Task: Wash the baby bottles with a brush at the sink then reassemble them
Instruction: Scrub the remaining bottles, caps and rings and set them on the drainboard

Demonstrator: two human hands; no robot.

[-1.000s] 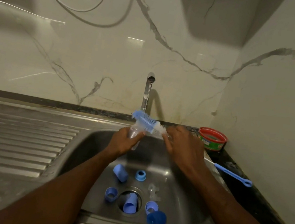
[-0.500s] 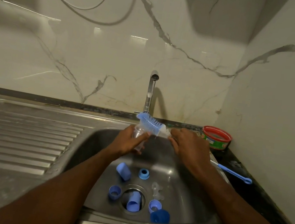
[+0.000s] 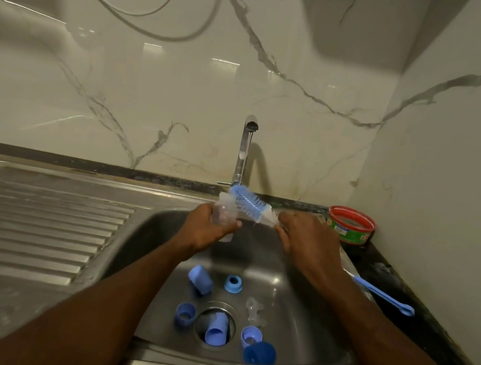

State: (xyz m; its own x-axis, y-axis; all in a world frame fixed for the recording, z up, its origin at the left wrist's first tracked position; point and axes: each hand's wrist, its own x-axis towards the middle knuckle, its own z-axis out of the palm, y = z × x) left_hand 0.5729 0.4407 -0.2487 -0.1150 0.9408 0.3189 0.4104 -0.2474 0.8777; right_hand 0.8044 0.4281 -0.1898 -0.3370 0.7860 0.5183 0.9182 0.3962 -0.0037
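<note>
left hand [image 3: 206, 228] grips clear bottle [image 3: 223, 210], mostly hidden | right hand [image 3: 306, 241] holds brush [image 3: 249, 202], handle hidden | tap [image 3: 245, 149] flow unclear

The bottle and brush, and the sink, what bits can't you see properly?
All in the head view:
- Bottle: clear, and the left hand wraps round most of it.
- Brush: the right hand covers the handle, so how it is gripped is hidden.
- Tap: too dim to tell if water is running.
- Red tub: label too small to read.
- Sink: both forearms cover its near corners.
</note>
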